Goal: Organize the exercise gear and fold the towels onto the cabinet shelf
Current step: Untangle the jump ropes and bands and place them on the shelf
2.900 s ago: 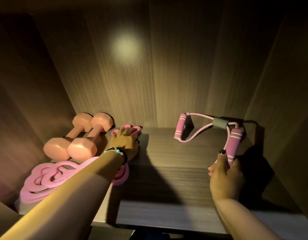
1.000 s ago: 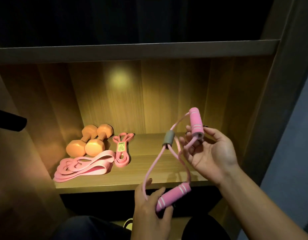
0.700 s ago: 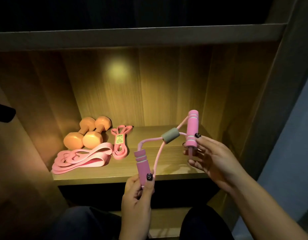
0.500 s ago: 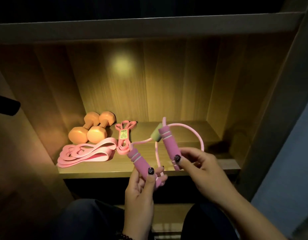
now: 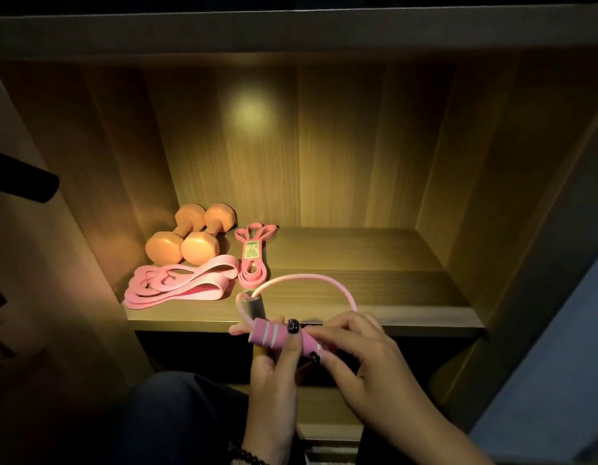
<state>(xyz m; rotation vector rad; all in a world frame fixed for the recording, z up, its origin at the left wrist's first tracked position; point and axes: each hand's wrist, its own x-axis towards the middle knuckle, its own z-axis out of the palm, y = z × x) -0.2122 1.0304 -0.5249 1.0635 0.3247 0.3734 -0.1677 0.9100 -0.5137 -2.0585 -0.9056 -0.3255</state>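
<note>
Both hands hold a pink figure-eight resistance band [image 5: 311, 280] with a grey centre sleeve, just in front of the shelf's front edge. Its two pink foam handles [image 5: 274, 335] lie side by side. My left hand [image 5: 274, 374] grips them from below, thumb on top. My right hand [image 5: 354, 350] pinches them from the right. The tube loops up over the cabinet shelf [image 5: 374, 263]. On the shelf's left lie two orange dumbbells [image 5: 186, 236], a wide pink loop band [image 5: 180, 286] and a narrow folded pink band [image 5: 254, 260]. No towels are in view.
The shelf sits in a wooden cabinet with side walls, a back panel and another shelf [image 5: 290, 31] above. A dark bar [image 5: 22, 182] juts in from the left. My knees [image 5: 176, 414] are below the shelf edge.
The resistance band came off the shelf's right side into both hands. The two handles, held apart a second ago, have been brought together in front of the shelf edge.
</note>
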